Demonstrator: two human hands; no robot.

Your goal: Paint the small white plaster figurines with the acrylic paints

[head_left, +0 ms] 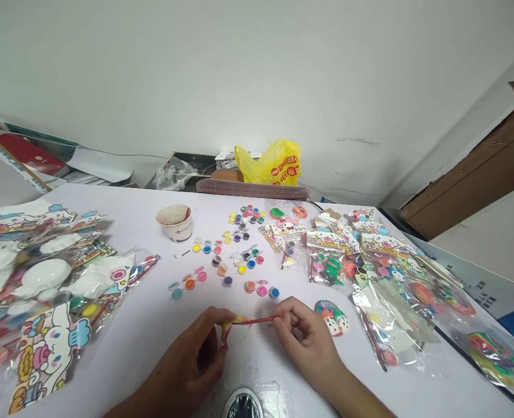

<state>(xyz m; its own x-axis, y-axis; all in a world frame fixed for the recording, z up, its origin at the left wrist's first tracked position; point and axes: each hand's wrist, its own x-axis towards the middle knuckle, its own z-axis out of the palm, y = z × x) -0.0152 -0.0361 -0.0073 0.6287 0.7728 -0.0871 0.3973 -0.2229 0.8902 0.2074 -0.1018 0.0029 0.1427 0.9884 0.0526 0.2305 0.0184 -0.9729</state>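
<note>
My left hand is closed, thumb and index finger pinching a small flat piece with yellow and pinkish-red paint on it. Most of that piece is hidden by my fingers, so its shape is unclear. Between the fingertips of my right hand is a thin red paintbrush, lying nearly level. Its left end reaches the yellow edge of the piece. Beyond my hands stand small open paint pots in several colours. A painted plaster figure with green, red and white areas lies just right of my right hand.
A paper cup with a red stick in it stands at the back. Bagged white plaster figures cover the left side; more bagged kits lie at the right. A round metal-rimmed object sits at the front edge. Behind is a yellow bag.
</note>
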